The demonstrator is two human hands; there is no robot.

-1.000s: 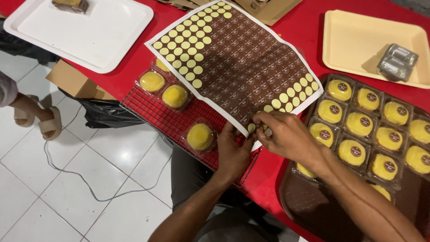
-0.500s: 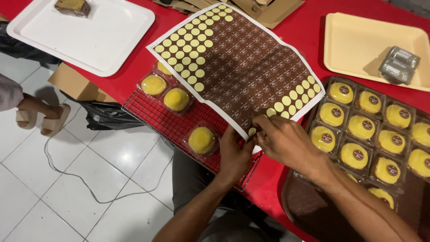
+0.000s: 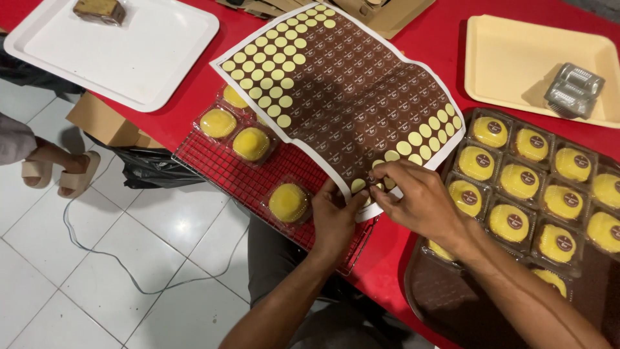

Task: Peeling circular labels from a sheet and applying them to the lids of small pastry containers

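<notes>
The sticker sheet lies flat over the red table and partly over the wire rack, its long axis running from about 11 o'clock at the far corner to 5 o'clock at the near corner, and that near corner points straight at us. We have both hands at this corner, so the sheet spreads away from them toward 11 and 12 o'clock. Our left hand comes in from 6 o'clock with thumb and fingers pinched on the sheet's white edge; our right hand comes in from 4 o'clock, fingers curled and fingertips closed on a spot by the bare yellow circles at that corner, though we cannot tell whether a sticker is between them. Both hands touch the sheet, neither clearly nearer. At 9 o'clock from the left hand, just beside it, a yellow cake in clear wrapping sits on the rack, with others beyond it. At 3 o'clock from the right hand, the brown tray holds rows of stickered cakes. Farther off sit a white tray and a cream tray.
</notes>
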